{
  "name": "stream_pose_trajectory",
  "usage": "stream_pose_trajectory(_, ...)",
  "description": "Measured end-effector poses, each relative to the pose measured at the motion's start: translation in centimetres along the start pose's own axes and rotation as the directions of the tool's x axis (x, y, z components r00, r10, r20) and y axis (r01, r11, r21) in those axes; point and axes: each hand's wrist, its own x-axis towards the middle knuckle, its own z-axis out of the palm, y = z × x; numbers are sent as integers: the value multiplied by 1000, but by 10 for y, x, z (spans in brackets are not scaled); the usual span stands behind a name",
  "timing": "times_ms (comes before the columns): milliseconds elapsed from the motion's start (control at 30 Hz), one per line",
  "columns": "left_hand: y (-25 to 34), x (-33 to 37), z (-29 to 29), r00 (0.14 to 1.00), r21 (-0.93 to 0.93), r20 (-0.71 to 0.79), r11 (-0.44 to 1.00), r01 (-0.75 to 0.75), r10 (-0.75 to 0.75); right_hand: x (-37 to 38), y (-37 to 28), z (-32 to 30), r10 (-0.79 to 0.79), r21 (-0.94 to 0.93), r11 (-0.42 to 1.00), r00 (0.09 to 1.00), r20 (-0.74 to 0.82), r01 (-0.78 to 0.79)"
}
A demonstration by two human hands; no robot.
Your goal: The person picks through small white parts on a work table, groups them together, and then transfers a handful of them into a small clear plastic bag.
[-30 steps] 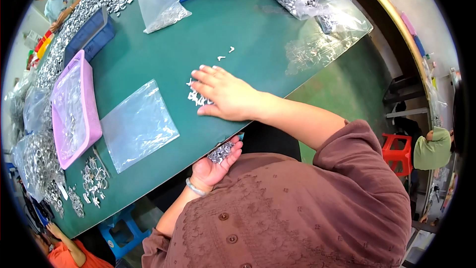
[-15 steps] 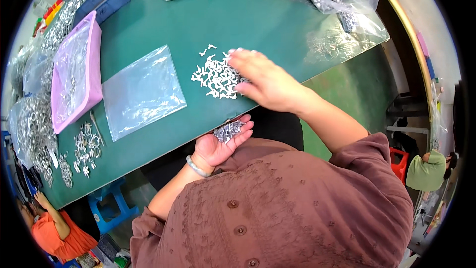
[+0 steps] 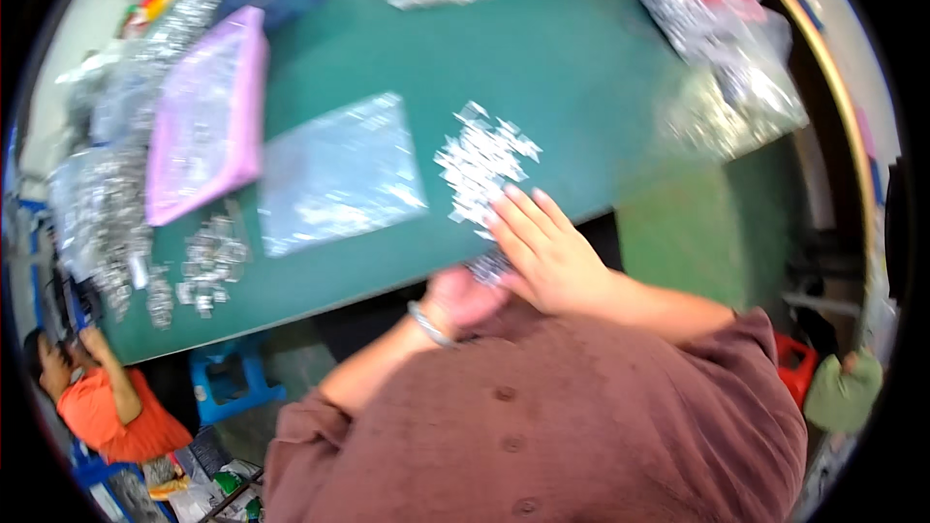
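Observation:
A pile of small silvery metal pieces (image 3: pixel 477 169) lies on the green table (image 3: pixel 572 77), blurred by motion. My left hand (image 3: pixel 463 300) is palm up just below the table's near edge, cupping small metal pieces (image 3: pixel 490 267). Above it, my right hand (image 3: pixel 554 254) reaches over the edge, palm down with fingers stretched out. Its fingertips touch the near end of the pile, and its lower part hides some of the left hand's fingers. Left of the pile, a clear plastic bag (image 3: pixel 341 174) lies flat.
A pink tray (image 3: pixel 249 126) with clear plastic in it stands at left, beside heaped metal parts (image 3: pixel 121 203) and a smaller cluster (image 3: pixel 213 257). Bagged parts (image 3: pixel 712 29) sit at far right. A blue stool (image 3: pixel 232 383) and an orange-clad person (image 3: pixel 121 416) are at lower left.
My right hand has come from the pile's right side toward me, to the table edge above my left palm. The pile is drawn out nearer the edge. The whole view has shifted and blurred.

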Motion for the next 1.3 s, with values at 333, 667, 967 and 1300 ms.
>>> stream_pose_trajectory(333,2,12,-32,970,-18,243,1000,10,-5,2,-4,26,-170,-27,985,971,-170,168)
stream_pose_trajectory(667,-2,13,-28,963,38,266,999,21,-31,2,-3,23,-292,51,947,917,-272,317)
stream_pose_trajectory(967,5,9,-35,935,-110,353,991,80,-36,47,-8,-3,-211,6,977,974,-84,212)
stream_pose_trajectory(1300,3,5,-36,964,-78,266,996,36,-14,31,0,12,-297,120,934,918,-262,336)
